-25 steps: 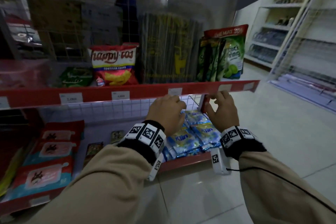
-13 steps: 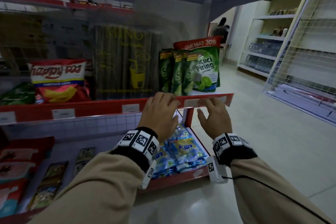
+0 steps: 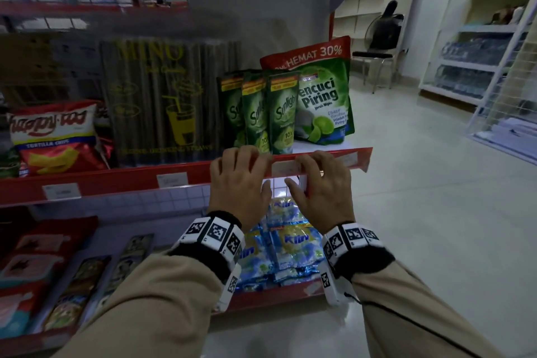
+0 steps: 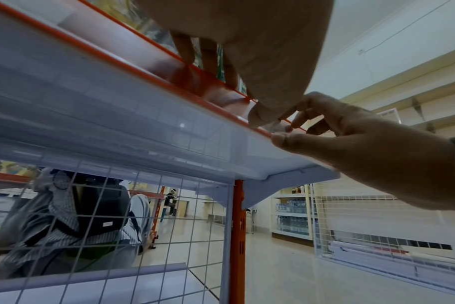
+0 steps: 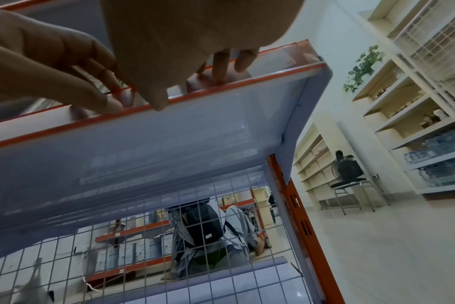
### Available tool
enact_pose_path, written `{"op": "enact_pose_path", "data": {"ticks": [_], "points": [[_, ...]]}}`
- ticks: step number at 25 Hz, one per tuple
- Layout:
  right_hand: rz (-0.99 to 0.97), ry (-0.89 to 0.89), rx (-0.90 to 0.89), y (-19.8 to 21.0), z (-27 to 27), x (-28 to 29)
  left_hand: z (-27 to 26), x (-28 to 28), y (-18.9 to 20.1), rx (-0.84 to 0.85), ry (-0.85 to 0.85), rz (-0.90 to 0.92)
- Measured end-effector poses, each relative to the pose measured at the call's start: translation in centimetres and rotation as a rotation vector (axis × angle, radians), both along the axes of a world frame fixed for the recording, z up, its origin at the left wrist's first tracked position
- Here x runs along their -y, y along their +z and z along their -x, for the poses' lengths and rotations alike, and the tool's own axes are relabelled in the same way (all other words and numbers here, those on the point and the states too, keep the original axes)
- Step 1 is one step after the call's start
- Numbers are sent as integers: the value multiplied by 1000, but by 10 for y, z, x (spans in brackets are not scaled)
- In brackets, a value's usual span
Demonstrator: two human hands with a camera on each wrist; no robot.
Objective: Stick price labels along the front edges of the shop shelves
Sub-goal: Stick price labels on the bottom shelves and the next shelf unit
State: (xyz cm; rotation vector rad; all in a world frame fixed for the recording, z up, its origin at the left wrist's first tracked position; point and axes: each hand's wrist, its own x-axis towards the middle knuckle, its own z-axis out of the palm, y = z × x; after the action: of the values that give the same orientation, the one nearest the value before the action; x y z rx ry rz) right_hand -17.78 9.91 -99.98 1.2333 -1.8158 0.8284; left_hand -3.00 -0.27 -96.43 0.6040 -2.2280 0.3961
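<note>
At the right end of the red shelf edge (image 3: 116,180), both hands are working on one pale price label (image 3: 283,168) that is sitting in the strip between them. The left hand (image 3: 238,180) is resting its straight fingers over the top of the strip, thumb hanging below, gripping nothing. The right hand (image 3: 322,183) is doing much the same just to the right; from the left wrist view its fingertips (image 4: 288,128) and thumb seem to be closing on the lower lip of the strip near the label, though whether they are actually pinching the paper I cannot tell.

The main risk, as I am judging it, is the label going on crooked or creased: the hands are pressing from opposite ends, and uneven pressure would be tilting it against the strip's straight line. A corner left unpressed could be peeling away later. The detergent pouches (image 3: 270,113) are standing right behind the edge, near the left fingers, so a hard push could be nudging them back or tipping one.

The label itself is looking small, rectangular and whitish, lying flat and level on the red face, its print too blurred to read. Further left, two similar labels (image 3: 172,180) are already sitting on the same edge, well apart from each other.
</note>
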Motion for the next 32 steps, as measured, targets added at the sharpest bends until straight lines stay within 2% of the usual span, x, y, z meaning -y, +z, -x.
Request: {"op": "enact_pose_path", "data": {"ticks": [4, 8, 12, 16, 18, 21, 24, 32], "points": [[38, 13, -51, -2, 6, 1, 7, 2, -6, -27, 37, 6], [41, -14, -24, 9, 3, 5, 10, 1, -8, -57, 53, -7], [-4, -82, 9, 18, -3, 10, 5, 6, -8, -30, 30, 16], [-57, -140, -13, 23, -7, 8, 4, 7, -10, -74, -23, 24], [-68, -111, -32, 28, -7, 5, 4, 9, -10, -94, -86, 59], [-72, 49, -32, 37, -5, 2, 5, 12, -8, -118, -190, 74], [-95, 153, -50, 40, -8, -1, 6, 11, -7, -130, -201, 58], [-199, 109, -36, 50, -19, -2, 9, 6, 4, 0, -116, 6]]}}
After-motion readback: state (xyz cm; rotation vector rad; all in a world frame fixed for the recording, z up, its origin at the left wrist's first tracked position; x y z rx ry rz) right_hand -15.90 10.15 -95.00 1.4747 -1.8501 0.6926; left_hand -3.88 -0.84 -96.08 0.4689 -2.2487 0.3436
